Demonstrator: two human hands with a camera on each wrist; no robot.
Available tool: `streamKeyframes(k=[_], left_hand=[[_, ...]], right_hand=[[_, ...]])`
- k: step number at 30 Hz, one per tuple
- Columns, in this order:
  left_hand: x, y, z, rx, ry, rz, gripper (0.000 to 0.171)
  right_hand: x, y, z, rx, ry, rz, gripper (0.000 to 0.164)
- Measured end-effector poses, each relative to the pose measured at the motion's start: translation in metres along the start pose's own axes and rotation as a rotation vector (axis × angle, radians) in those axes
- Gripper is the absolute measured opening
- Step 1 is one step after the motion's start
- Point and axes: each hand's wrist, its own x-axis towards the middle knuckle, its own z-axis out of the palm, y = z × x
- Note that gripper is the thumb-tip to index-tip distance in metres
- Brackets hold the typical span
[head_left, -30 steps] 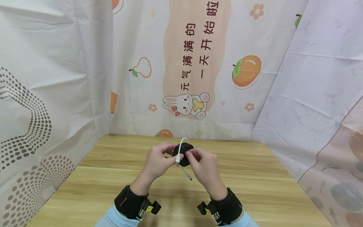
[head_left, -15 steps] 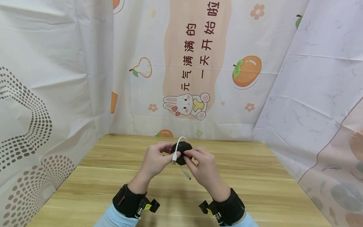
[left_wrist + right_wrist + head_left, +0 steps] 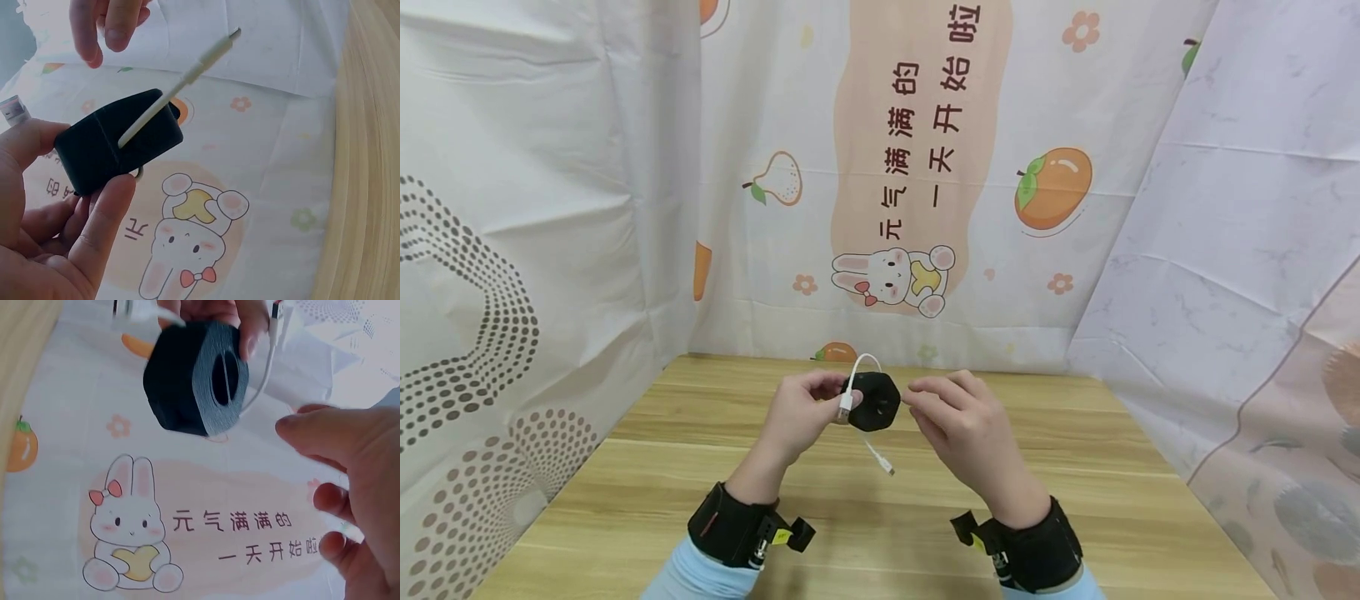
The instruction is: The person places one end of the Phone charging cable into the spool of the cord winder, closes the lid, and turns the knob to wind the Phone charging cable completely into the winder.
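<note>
My left hand pinches a black many-sided cable winder by its left edge, above the table. In the right wrist view, a round slotted recess shows on one flat face of the winder. A white USB cable comes out of it. The cable's USB-A plug hangs by the left thumb, and its small plug dangles below. In the left wrist view, the cable leaves through the side wall. Just right of the winder is my right hand, fingers loosely bent, touching nothing.
The wooden table spreads under both hands. A printed curtain hangs behind its far edge, with further curtains at the left and right. Black camera straps are on the wrists.
My right hand has let go of the winder and drawn away to the right. The left hand has shifted slightly left with the winder and its dangling cable.
</note>
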Motion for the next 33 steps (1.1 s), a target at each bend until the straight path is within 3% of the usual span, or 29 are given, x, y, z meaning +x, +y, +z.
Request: streamKeyframes(k=[6, 12, 17, 25, 33], left_hand=[[0.001, 0.000, 0.000, -0.093, -0.066, -0.060, 0.029], [0.002, -0.002, 0.002, -0.122, -0.115, -0.086, 0.027], [0.001, -0.002, 0.005, -0.118, -0.151, -0.099, 0.028], [0.000, -0.002, 0.009, -0.112, -0.182, -0.107, 0.028], [-0.001, -0.001, 0.011, -0.091, -0.174, -0.102, 0.027]], right_hand=[[0.002, 0.001, -0.002, -0.003, 0.014, -0.086, 0.020], [0.001, 0.002, 0.000, 0.003, -0.028, -0.126, 0.030], [-0.002, 0.005, 0.007, 0.001, -0.055, -0.155, 0.027], [-0.007, 0.005, 0.022, -0.013, -0.137, -0.137, 0.021], [-0.010, 0.003, 0.028, 0.002, -0.140, -0.118, 0.018]])
